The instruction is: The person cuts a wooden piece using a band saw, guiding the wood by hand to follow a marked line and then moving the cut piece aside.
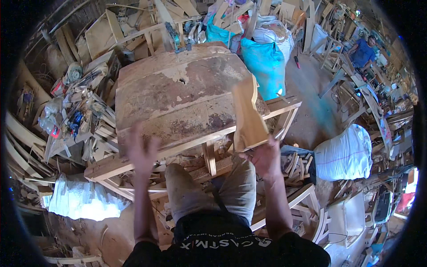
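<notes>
My right hand [266, 159] is closed around the near end of a wooden board [249, 118]. The board has one wavy edge and stands tilted up over the right part of the workbench. Its far end is slightly blurred. My left hand [142, 151] is raised near the bench's front left edge, smeared by motion, with its fingers apart and nothing visible in it. Before me is the workbench [178, 95], its worn brown top made of wide planks with a pale wooden rail along the front.
Cyan sacks [264, 62] stand behind the bench at the right. A white sack [344, 153] sits on the floor at right, near a white plastic chair [349, 218]. Scrap wood [95, 120] is heaped at left. Another person [364, 52] is at the far right.
</notes>
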Demonstrator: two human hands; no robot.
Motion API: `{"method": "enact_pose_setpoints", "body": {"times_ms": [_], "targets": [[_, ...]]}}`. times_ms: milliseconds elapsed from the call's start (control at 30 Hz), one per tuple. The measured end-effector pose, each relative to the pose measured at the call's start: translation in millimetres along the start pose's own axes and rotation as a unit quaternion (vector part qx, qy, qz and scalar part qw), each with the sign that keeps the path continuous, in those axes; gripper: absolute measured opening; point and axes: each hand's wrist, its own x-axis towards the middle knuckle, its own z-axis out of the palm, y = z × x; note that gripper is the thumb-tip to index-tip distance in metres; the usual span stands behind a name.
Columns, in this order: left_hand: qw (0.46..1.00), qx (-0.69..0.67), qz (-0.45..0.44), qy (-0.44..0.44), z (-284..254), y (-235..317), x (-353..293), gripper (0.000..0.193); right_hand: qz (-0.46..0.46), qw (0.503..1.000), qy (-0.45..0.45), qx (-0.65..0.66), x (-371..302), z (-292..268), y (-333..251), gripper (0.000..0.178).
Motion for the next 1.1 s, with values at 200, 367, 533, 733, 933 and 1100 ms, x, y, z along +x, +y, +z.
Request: {"method": "enact_pose_setpoints", "body": {"times_ms": [200, 367, 533, 733, 933, 1100], "targets": [[0.934, -0.334, -0.021, -0.126, 64.0, 109.6, -22.9, 0.077, 0.002, 0.965, -0.149, -0.217, -5.2, 45.3, 38.7, 0.06], [0.885, -0.369, -0.272, -0.082, 58.4, 84.2, 6.2, 0.061, -0.112, 0.938, -0.09, -0.314, -1.7, 49.6, 36.9, 0.048], [0.915, -0.346, -0.19, -0.076, 25.1, 16.7, 83.1, 0.044, -0.215, 0.867, 0.058, -0.446, 1.2, 21.2, 28.3, 0.044], [0.965, -0.083, -0.085, -0.234, 65.2, -56.1, 176.9, 0.041, -0.315, 0.69, -0.093, -0.645, 26.7, 49.6, 45.2, 0.07], [0.97, 0.125, -0.124, -0.166, 131.6, -50.4, 191.5, 0.053, -0.318, 0.596, -0.135, -0.725, 52.0, 86.3, 67.5, 0.091], [0.967, 0.155, -0.115, -0.166, 152.6, -54.9, 204.4, 0.056, -0.284, 0.56, -0.127, -0.768, 72.5, 111.2, 74.1, 0.099]]}}
